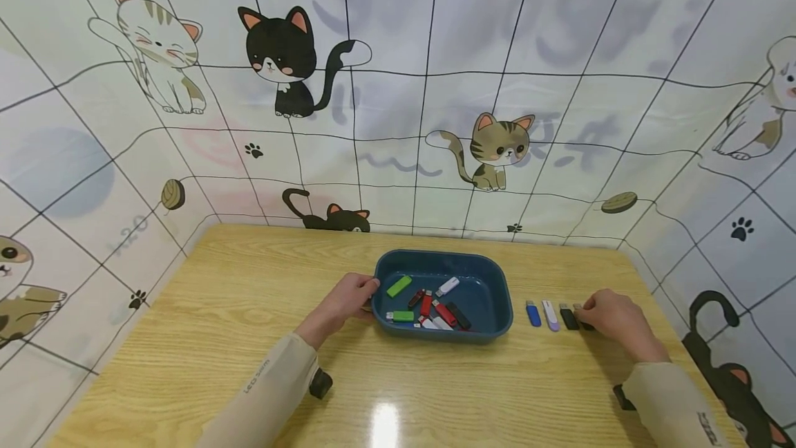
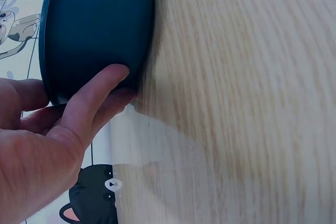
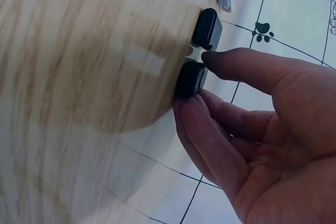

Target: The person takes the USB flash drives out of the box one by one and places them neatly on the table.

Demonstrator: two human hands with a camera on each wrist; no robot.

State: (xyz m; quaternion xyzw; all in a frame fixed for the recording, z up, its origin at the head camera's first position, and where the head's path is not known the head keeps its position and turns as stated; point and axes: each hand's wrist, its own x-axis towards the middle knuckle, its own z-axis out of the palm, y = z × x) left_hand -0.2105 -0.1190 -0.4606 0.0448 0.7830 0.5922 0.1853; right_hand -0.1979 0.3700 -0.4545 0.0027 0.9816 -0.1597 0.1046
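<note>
In the head view, a dark blue plastic basket [image 1: 484, 299] holds several USB flash drives, among them a green one [image 1: 399, 286], a red one [image 1: 444, 312] and a white one [image 1: 448, 286]. My left hand [image 1: 344, 299] grips its left end, thumb over the rim and fingers against the outer wall [image 2: 100, 30]. To the right of the basket, my right hand [image 1: 618, 320] pinches a black USB flash drive [image 3: 190, 78] at the right end of a short row. Beside it lie another black drive [image 1: 569, 317], a white-and-purple one [image 1: 550, 315] and a blue one [image 1: 533, 314].
Everything stands on a wood-grain table [image 1: 249, 282]. A cloth backdrop [image 1: 398, 102] with a grid and cartoon cats rises behind the table and along both sides. Light glares off the tabletop near the front.
</note>
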